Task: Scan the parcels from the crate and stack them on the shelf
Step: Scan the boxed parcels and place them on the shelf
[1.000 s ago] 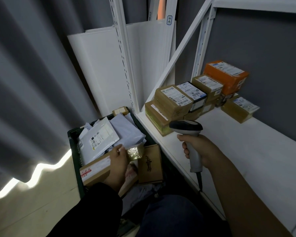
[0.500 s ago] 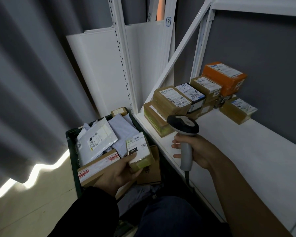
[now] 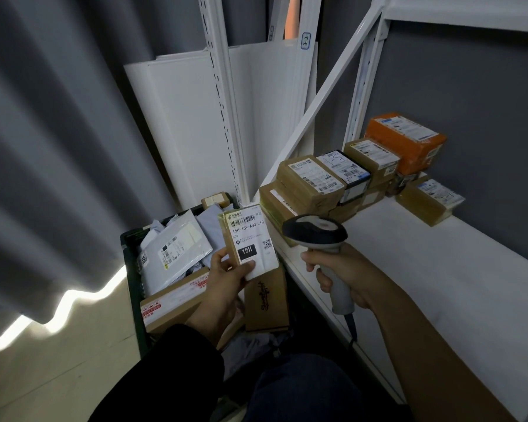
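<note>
The left hand (image 3: 223, 281) holds a small tan parcel (image 3: 250, 239) above the right part of the dark green crate (image 3: 128, 257), label side up towards the camera. Its fingers (image 3: 218, 258) curl round the parcel's lower end and the thumb presses on the bottom of the white label, which carries a barcode, the print 15H-159-A03-210 and a black 15H block.

The right hand (image 3: 348, 275) grips a grey barcode scanner (image 3: 314, 231), fingers wrapped tight round the handle. The scanner's dark head sits just beside the parcel's right edge, over the front lip of the white shelf (image 3: 439, 284). Its cable hangs down from the handle.

In the crate lie a white mailer bag (image 3: 174, 248), a long brown box with red and white tape (image 3: 171, 306) and a flat brown box with black script (image 3: 265, 296), plus grey bags beneath.

On the shelf, stacked parcels fill the back left corner: a tan labelled box (image 3: 310, 181), a black-sided one (image 3: 345, 172), another tan box (image 3: 372, 155) and an orange parcel (image 3: 406, 141) on top at the back. One more tan parcel (image 3: 430, 202) sits apart to the right, near the grey wall
</note>
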